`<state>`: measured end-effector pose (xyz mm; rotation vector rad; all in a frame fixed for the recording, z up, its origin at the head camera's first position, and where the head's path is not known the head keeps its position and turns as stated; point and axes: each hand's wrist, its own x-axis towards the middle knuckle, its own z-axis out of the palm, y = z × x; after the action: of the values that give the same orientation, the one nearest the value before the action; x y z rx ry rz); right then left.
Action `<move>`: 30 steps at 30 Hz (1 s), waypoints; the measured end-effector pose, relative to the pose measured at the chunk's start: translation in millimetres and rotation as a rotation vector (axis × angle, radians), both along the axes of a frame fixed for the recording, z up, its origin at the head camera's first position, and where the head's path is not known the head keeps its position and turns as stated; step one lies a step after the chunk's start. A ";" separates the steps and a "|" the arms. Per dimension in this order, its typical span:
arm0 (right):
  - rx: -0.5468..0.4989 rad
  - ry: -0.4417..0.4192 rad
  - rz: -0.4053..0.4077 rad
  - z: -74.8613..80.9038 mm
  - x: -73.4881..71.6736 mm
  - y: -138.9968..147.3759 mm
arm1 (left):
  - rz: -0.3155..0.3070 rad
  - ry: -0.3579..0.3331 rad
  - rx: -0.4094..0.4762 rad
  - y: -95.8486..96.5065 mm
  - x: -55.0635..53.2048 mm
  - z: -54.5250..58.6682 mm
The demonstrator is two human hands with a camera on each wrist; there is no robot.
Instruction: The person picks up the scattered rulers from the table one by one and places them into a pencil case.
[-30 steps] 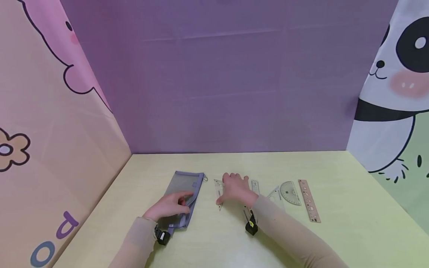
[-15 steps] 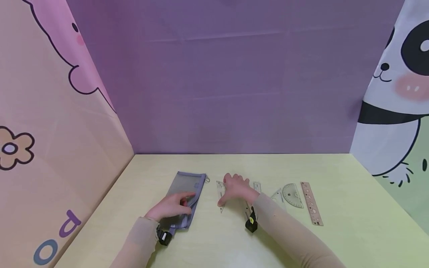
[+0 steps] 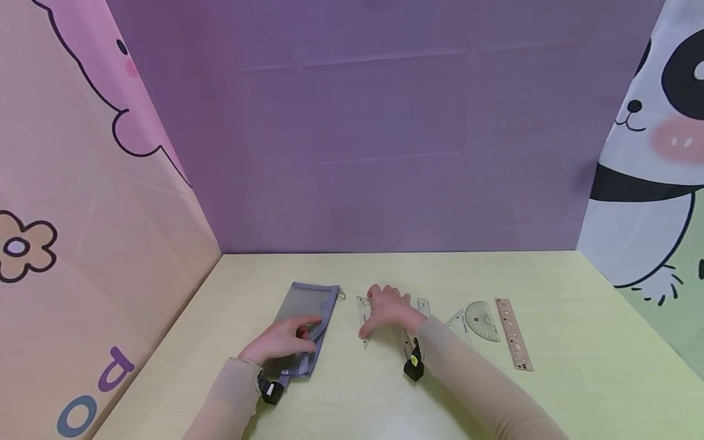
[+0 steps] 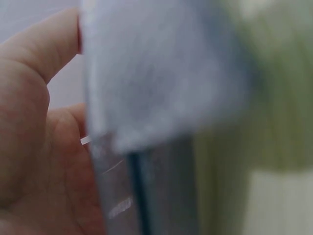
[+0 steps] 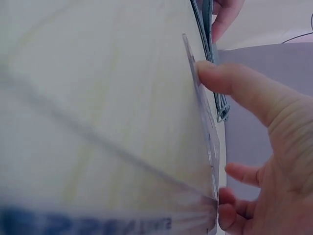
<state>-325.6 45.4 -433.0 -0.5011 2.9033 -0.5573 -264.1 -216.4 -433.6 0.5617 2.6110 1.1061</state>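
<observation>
My left hand [image 3: 282, 340] lies over a purple-edged mesh zip pouch [image 3: 302, 300], thumb and index finger gripping its edge. In the left wrist view, blurred pouch fabric [image 4: 161, 73] hides the fingertips. My right hand [image 3: 388, 309] spans a clear set square [image 3: 363, 310], thumb on its near end and bent fingers toward its far end. The right wrist view shows the thumb [image 5: 215, 76] against the thin plastic plate [image 5: 205, 115], with the other fingers at its far end. A clear straight ruler [image 3: 422, 307] lies partly under my right forearm.
To the right lie another clear set square [image 3: 459, 322], a clear protractor [image 3: 482, 321] and a pink ruler [image 3: 514, 334], in a row on the pale wooden table [image 3: 577, 342]. A purple backdrop [image 3: 352, 122] rises behind the table, with printed cloth at both sides.
The view has shifted slightly. Both hands hold almost the same places at the pouch and the set square.
</observation>
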 end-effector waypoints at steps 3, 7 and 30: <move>0.036 0.056 -0.026 1.2 3.3 -0.4 | 0.002 -0.006 0.008 -0.6 0.5 0.4; 0.118 0.150 -0.030 2.9 6.4 -1.8 | 0.005 -0.003 0.009 -2.3 0.4 -0.2; 0.013 0.011 0.024 4.4 0.7 0.4 | -0.001 0.002 0.003 -1.8 -1.8 -2.7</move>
<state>-324.9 45.8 -428.5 -0.5387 2.9053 -0.5333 -265.8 -218.2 -436.2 0.5652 2.6112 1.1100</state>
